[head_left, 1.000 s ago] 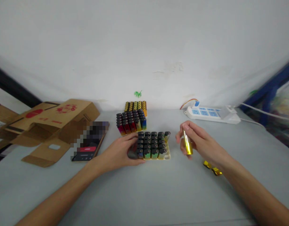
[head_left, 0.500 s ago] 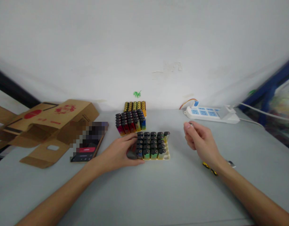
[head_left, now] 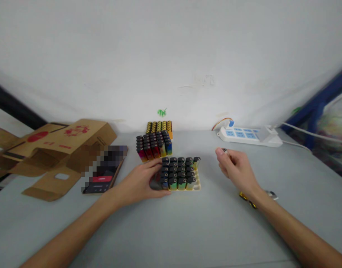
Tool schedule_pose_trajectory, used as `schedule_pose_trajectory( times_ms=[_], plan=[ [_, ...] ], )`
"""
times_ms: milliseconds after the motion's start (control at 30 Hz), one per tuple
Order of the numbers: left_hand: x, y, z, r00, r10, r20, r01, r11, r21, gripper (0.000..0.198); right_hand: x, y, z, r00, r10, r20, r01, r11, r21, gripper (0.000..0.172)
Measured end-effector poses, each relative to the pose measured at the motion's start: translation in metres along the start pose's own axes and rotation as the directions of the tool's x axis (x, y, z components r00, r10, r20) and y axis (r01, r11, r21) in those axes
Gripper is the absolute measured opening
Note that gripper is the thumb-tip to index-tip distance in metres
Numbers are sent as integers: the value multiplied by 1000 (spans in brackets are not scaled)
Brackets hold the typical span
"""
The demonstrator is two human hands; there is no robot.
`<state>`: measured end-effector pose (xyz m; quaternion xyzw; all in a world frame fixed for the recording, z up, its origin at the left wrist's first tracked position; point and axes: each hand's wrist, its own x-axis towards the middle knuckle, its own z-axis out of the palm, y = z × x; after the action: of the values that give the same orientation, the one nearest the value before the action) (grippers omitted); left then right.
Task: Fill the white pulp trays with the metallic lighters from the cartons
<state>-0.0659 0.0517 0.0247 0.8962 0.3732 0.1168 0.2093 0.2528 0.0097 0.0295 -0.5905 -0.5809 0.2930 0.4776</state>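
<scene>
My left hand [head_left: 141, 179] is wrapped around the left side of a pale lighter tray [head_left: 199, 186], its fingers behind and its thumb along the front. Upright lighters [head_left: 178, 173] with black tops and green, yellow and blue bodies fill most of the tray. A single lighter [head_left: 197, 162] stands at the back of the right-hand column, with bare slots in front of it. To the right of the tray, above the table, my right hand [head_left: 236, 167] is closed on what looks like a lighter [head_left: 224, 150]; just its end shows past the thumb, the rest hidden in the fingers.
Behind the tray stand a block of lighters with black tops [head_left: 152, 145] and another with gold tops [head_left: 159, 126]. A phone [head_left: 105, 175] and an opened cardboard box [head_left: 76, 137] lie left. A power strip [head_left: 243, 136] is by the wall; loose lighters [head_left: 247, 200] lie under my right wrist.
My right hand has moved slightly left and down, turning a little, still closed. The left hand and the tray keep their place.
</scene>
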Motion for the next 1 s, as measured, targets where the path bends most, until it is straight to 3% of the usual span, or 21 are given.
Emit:
schedule_pose_trajectory(
  times_ms=[167, 367, 733, 1000],
  plan=[
    [0, 0, 0, 1000, -13, -3, 13, 1000, 3, 53, 0, 3, 1, 1000, -19, -21, 18, 998, -54, 63],
    [0, -1, 2, 1000, 8, -7, -7, 1000, 5, 53, 4, 9, 1, 998, 0, -57, 0, 1000, 3, 53],
    [-1, -1, 1, 1000, -5, 1, 5, 1000, 5, 52, 0, 0, 4, 1000, -26, -12, 24, 993, -111, 61],
    [0, 3, -1, 1000, -6, -13, 6, 1000, -1, 51, 1, 6, 6, 996, -84, 25, 86, 987, -138, 51]
  ],
)
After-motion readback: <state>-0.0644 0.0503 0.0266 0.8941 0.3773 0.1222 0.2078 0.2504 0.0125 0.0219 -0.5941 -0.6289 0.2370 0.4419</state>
